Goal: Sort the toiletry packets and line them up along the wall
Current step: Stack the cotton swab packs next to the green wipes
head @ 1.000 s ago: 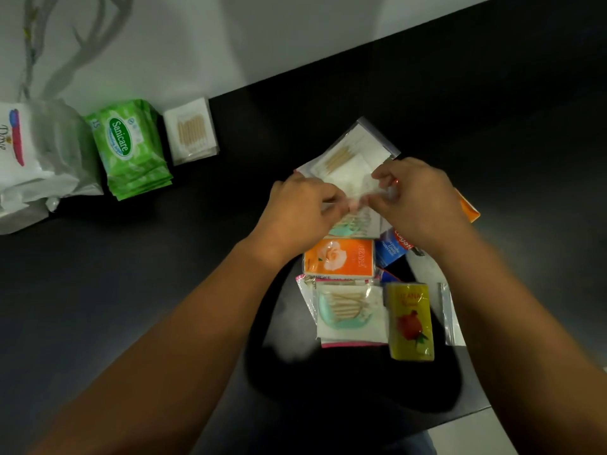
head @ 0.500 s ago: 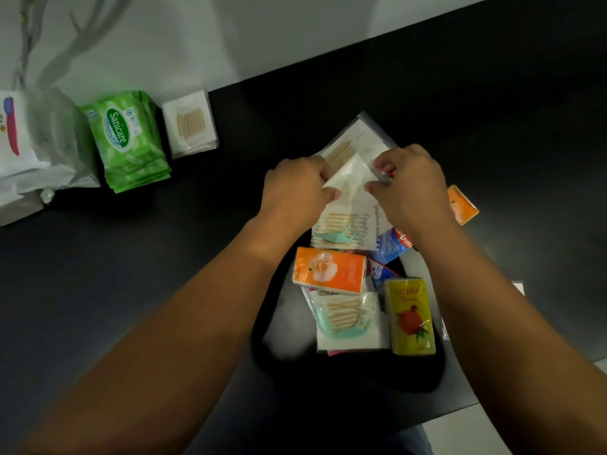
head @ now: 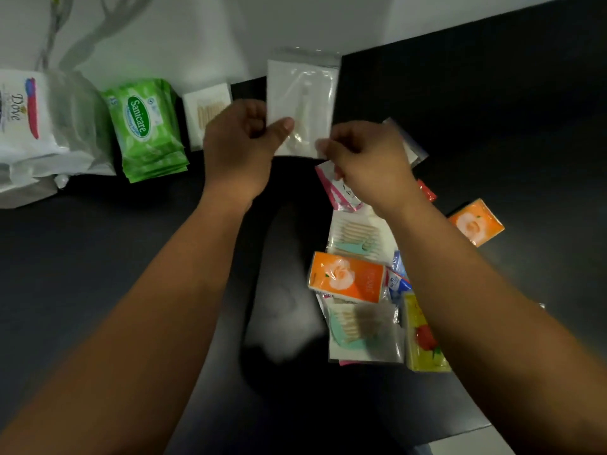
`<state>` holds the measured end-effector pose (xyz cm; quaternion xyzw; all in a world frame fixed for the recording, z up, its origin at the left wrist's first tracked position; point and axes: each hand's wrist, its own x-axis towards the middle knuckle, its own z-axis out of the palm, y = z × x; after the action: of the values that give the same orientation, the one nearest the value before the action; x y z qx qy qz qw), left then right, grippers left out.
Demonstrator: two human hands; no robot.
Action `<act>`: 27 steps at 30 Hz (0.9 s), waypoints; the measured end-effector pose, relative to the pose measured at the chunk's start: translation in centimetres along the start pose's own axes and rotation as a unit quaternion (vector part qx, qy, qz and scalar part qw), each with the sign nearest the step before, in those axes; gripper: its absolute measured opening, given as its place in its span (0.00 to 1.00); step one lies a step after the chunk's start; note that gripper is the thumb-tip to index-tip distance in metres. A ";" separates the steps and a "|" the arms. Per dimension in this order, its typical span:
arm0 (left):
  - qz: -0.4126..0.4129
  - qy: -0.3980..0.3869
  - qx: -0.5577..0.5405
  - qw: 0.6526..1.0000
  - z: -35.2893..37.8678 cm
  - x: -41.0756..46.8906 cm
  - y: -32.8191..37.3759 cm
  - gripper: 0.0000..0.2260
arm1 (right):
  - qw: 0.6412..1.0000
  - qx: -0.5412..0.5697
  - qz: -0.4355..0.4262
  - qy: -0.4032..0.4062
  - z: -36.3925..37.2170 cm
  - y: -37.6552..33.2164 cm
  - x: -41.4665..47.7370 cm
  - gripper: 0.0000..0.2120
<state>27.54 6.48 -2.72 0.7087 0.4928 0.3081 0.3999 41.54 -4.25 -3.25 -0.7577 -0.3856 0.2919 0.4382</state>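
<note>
Packet [head: 303,93] of clear film sits at upper centre of the frame, held up against the wall [head: 197,34]. The left hand [head: 239,149] pinches its lower left edge between thumb and curled fingers. The right hand [head: 368,159] curls at its lower right corner; whether it grips there I cannot tell. The packet looks light, floppy and slick, so a pinch on the sealed edge should hold better than one on the crinkly middle. It probably belongs at upper left, beside the white packet of sticks [head: 207,110].

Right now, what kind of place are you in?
Probably a home or hotel room: a glossy black tabletop against a white wall with grey branch artwork, green Sanicare wipe packs and a white Dove bag.
</note>
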 end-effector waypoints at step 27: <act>-0.011 -0.032 0.581 0.813 -4.6 7.7 -5.4 0.12 | 0.975 -0.191 -0.019 -0.114 14.1 -3.6 11.9 0.08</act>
<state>23.81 16.02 -4.83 0.8130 0.5750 -0.0624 -0.0671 35.64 13.05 -7.62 -0.7818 -0.4960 0.2886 0.2437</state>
